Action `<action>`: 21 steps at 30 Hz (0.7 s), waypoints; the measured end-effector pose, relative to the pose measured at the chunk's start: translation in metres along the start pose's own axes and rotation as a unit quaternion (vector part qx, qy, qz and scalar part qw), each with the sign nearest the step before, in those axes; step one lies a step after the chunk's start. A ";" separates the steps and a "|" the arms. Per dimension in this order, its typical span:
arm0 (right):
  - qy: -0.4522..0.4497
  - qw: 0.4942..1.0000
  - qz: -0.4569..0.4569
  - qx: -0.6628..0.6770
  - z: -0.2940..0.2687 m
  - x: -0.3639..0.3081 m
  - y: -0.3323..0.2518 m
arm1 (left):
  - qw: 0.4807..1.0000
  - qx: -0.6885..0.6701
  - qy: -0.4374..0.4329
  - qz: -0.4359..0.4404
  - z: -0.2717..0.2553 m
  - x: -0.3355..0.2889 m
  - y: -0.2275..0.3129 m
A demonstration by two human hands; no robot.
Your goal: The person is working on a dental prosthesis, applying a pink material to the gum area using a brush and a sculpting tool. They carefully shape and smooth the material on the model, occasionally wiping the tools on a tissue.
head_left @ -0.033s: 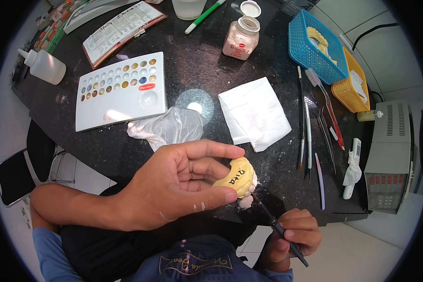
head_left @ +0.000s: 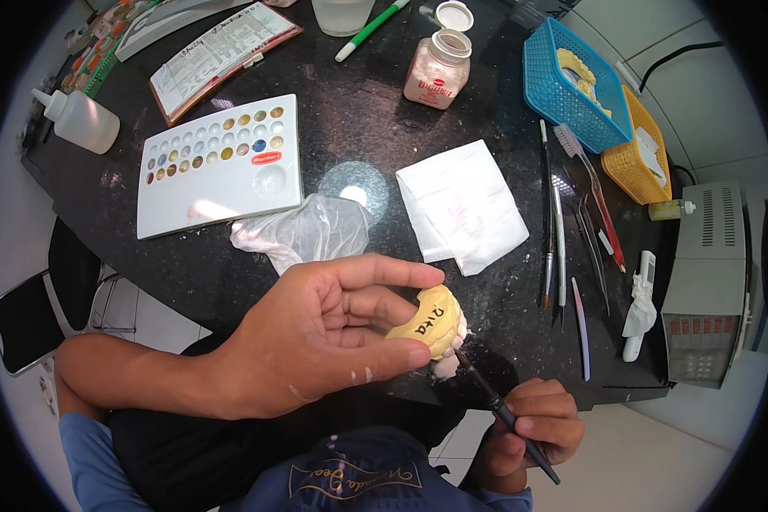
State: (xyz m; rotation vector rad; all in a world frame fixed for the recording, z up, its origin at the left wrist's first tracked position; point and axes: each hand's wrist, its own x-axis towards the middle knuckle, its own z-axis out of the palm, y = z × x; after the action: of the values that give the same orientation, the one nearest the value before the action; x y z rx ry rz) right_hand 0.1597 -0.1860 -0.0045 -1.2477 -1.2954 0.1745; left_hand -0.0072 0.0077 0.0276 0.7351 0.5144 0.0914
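Between thumb and fingertips my left hand (head_left: 316, 333) grips a yellow plaster dental model (head_left: 431, 320), its flat, handwritten-on base facing up. Pale pinkish-white teeth (head_left: 458, 338) line its right edge. My right hand (head_left: 538, 427) is closed round the dark handle of a slim brush (head_left: 493, 399). The brush's tip is at the lower teeth; whether it touches them is hard to tell. Just below the model shows a small pinkish-white mass (head_left: 446, 368), partly hidden. White smears mark my left thumb.
On the black table (head_left: 358, 136) are a white palette (head_left: 218, 192), crumpled plastic (head_left: 324, 226), a folded tissue (head_left: 462, 205) and an open powder jar (head_left: 438, 72). Several brushes and tools, including a toothbrush (head_left: 593, 183), lie at right, near a blue basket (head_left: 572, 107) and a yellow basket (head_left: 627, 162).
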 end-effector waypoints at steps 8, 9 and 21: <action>-0.007 1.000 0.001 -0.001 0.001 0.002 -0.001 | 1.000 -0.002 -0.001 0.001 0.000 0.000 0.000; -0.007 1.000 0.001 -0.002 0.000 0.002 -0.001 | 1.000 0.001 -0.002 0.002 0.000 0.000 0.000; -0.005 1.000 0.007 0.001 0.000 0.001 -0.001 | 1.000 0.010 -0.004 0.010 -0.001 0.001 -0.002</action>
State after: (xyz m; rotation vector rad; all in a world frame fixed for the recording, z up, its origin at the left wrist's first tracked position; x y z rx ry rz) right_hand 0.1596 -0.1857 -0.0026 -1.2565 -1.2943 0.1915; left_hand -0.0073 0.0068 0.0253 0.7601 0.5016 0.1017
